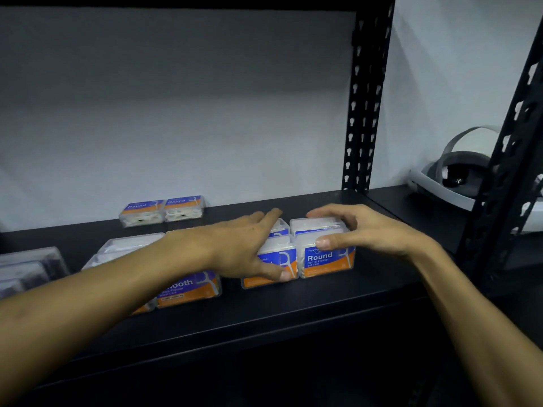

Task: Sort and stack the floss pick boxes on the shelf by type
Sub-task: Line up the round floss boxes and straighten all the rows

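On the black shelf (293, 306) stand clear floss pick boxes with blue and orange labels. My left hand (244, 248) lies over one "Round" box (273, 271), thumb on its front label, fingers over its top. My right hand (361, 230) grips the neighbouring "Round" box (326, 259), thumb on the front, fingers across the top. More boxes sit behind these two, partly hidden. A "Smooth" box (191, 286) stands at the left under my forearm, with other boxes behind it. Two "Round" boxes (161, 210) lie side by side at the back.
Dark-tinted clear boxes (26, 268) sit at the far left edge. A black perforated upright (364, 113) stands at the shelf's back right, another (511, 160) nearer on the right. A white headset (452, 177) rests on the neighbouring shelf.
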Demonstrator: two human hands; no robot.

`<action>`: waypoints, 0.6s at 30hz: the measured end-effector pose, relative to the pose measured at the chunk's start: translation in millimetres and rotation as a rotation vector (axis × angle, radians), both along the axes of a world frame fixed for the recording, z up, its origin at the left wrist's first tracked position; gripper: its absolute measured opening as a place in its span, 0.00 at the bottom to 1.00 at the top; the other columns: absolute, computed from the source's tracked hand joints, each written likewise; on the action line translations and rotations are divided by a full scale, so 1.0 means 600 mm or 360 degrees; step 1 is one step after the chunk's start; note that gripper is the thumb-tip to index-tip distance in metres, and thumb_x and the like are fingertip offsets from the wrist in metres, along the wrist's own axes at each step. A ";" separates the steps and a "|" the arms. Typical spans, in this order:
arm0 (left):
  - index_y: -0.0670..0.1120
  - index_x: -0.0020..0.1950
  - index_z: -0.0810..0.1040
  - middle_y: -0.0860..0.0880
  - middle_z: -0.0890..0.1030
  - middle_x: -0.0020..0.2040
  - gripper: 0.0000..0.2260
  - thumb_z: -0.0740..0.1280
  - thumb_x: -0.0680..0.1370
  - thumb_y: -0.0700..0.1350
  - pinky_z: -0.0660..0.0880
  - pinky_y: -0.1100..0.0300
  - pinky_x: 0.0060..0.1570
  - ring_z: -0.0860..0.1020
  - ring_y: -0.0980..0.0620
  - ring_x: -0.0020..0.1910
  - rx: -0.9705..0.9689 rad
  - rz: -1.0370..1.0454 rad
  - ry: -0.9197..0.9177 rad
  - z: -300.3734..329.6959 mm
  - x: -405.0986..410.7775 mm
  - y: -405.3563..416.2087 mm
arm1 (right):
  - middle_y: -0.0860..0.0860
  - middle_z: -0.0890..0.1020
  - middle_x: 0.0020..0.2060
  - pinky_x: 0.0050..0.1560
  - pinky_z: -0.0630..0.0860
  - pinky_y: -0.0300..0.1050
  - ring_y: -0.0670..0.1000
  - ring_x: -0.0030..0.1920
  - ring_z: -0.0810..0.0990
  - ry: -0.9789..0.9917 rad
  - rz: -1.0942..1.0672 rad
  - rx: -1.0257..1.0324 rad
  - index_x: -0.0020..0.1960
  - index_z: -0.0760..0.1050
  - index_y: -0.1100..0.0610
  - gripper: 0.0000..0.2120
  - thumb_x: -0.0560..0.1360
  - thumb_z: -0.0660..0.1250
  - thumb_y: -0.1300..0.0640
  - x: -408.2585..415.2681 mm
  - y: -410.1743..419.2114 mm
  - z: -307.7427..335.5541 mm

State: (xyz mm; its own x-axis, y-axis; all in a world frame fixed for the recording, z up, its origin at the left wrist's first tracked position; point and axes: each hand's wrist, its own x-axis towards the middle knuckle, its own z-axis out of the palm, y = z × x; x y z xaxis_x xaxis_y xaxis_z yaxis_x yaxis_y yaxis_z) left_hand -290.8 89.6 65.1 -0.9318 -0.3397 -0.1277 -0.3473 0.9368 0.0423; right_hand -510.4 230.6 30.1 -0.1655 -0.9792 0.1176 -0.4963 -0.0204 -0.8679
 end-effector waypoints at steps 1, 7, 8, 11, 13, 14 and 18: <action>0.50 0.81 0.43 0.50 0.61 0.77 0.50 0.68 0.72 0.69 0.67 0.55 0.70 0.66 0.50 0.72 -0.0027 -0.0007 0.0014 -0.002 0.000 0.002 | 0.48 0.84 0.58 0.58 0.80 0.47 0.49 0.58 0.84 0.0012 -0.0011 -0.0007 0.65 0.77 0.50 0.31 0.64 0.81 0.48 0.001 -0.001 -0.001; 0.50 0.74 0.58 0.50 0.70 0.65 0.39 0.69 0.71 0.68 0.73 0.53 0.63 0.72 0.51 0.62 -0.0065 -0.0021 0.0122 -0.012 -0.002 0.004 | 0.50 0.84 0.54 0.61 0.79 0.55 0.53 0.56 0.83 0.0131 -0.0057 -0.0070 0.59 0.78 0.50 0.26 0.64 0.82 0.52 0.010 -0.006 -0.006; 0.51 0.72 0.59 0.51 0.71 0.64 0.38 0.69 0.71 0.68 0.73 0.52 0.61 0.72 0.52 0.60 -0.0030 -0.0011 0.0132 -0.012 -0.001 0.004 | 0.49 0.83 0.54 0.60 0.79 0.55 0.53 0.55 0.83 0.0159 -0.0073 -0.0074 0.58 0.77 0.49 0.26 0.64 0.83 0.50 0.012 -0.007 -0.007; 0.52 0.70 0.60 0.51 0.72 0.60 0.36 0.71 0.71 0.66 0.75 0.51 0.59 0.74 0.52 0.55 0.0074 0.0021 0.0147 -0.013 -0.001 0.007 | 0.49 0.83 0.52 0.59 0.80 0.55 0.54 0.54 0.82 0.0195 -0.0107 -0.0083 0.57 0.76 0.49 0.28 0.61 0.83 0.46 0.014 -0.009 -0.009; 0.52 0.69 0.59 0.52 0.72 0.58 0.36 0.71 0.71 0.66 0.75 0.51 0.58 0.74 0.52 0.55 0.0073 0.0025 0.0156 -0.013 -0.002 0.008 | 0.49 0.82 0.51 0.58 0.79 0.54 0.54 0.54 0.82 0.0218 -0.0101 -0.0080 0.56 0.75 0.48 0.28 0.61 0.83 0.47 0.015 -0.008 -0.009; 0.52 0.69 0.59 0.52 0.73 0.58 0.36 0.71 0.71 0.66 0.75 0.50 0.58 0.75 0.52 0.54 0.0065 0.0024 0.0154 -0.013 -0.002 0.008 | 0.49 0.82 0.51 0.57 0.79 0.54 0.54 0.54 0.81 0.0232 -0.0097 -0.0078 0.56 0.75 0.48 0.27 0.61 0.83 0.47 0.016 -0.008 -0.009; 0.52 0.70 0.59 0.51 0.73 0.60 0.37 0.72 0.71 0.66 0.76 0.51 0.58 0.75 0.52 0.55 0.0072 0.0021 0.0111 -0.008 -0.006 0.008 | 0.48 0.82 0.50 0.56 0.79 0.53 0.49 0.49 0.81 0.0268 -0.0109 -0.0063 0.55 0.75 0.47 0.28 0.61 0.84 0.46 0.019 -0.008 -0.007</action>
State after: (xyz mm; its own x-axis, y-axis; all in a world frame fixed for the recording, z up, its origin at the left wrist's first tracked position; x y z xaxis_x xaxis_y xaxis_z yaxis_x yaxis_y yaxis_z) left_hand -294.1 94.6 60.3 -0.9344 -0.3476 -0.0781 -0.3546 0.9287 0.1088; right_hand -499.2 226.0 25.9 -0.2065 -0.9603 0.1876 -0.6357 -0.0140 -0.7718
